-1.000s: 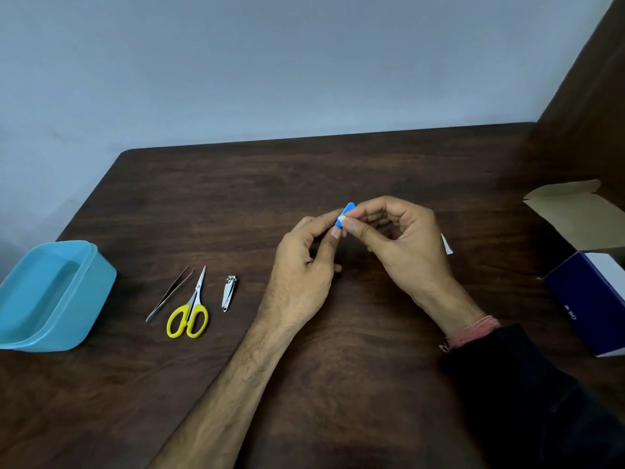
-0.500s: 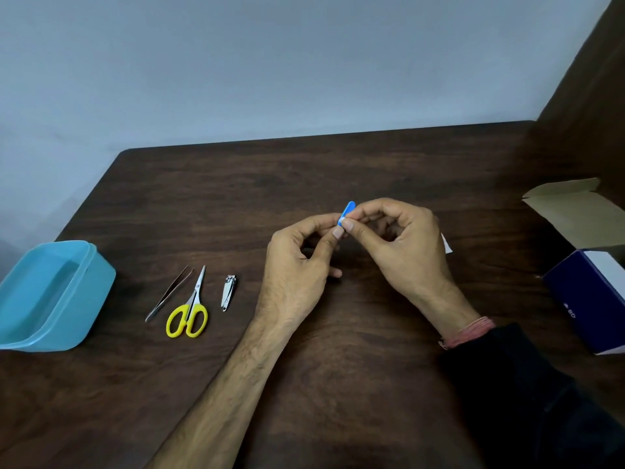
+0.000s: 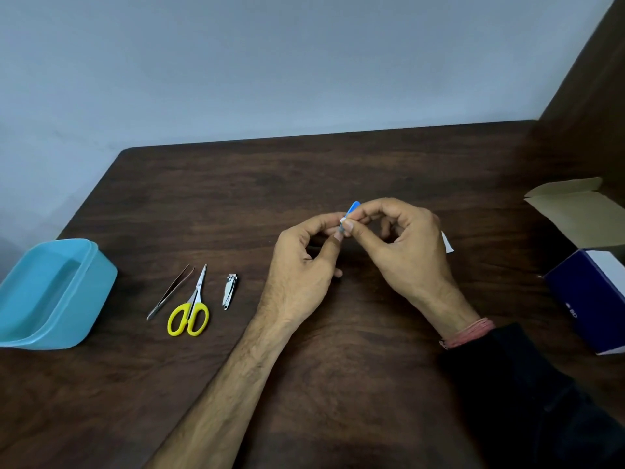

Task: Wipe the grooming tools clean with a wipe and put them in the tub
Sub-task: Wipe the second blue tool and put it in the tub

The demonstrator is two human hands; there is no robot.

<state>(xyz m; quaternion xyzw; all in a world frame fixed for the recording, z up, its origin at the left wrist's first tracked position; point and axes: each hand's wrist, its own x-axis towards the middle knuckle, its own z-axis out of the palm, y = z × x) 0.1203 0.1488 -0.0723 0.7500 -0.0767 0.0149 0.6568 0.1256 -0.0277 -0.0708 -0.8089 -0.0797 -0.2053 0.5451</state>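
Note:
My left hand (image 3: 301,265) and my right hand (image 3: 402,245) meet above the middle of the table, both pinching a small blue and white wipe packet (image 3: 351,213) between thumbs and fingertips. Only its blue top edge and a white strip show. On the table to the left lie tweezers (image 3: 170,292), yellow-handled scissors (image 3: 191,308) and a nail clipper (image 3: 230,291), side by side. The light blue tub (image 3: 77,299) stands open at the far left edge, with nothing visible inside.
An open dark blue and white cardboard box (image 3: 588,292) sits at the right edge, its flap raised. A white scrap (image 3: 447,243) peeks out behind my right hand. A dark wooden panel rises along the right side.
Both hands stay together on the packet; the fingers have shifted slightly on it. The tools and the tub have not moved.

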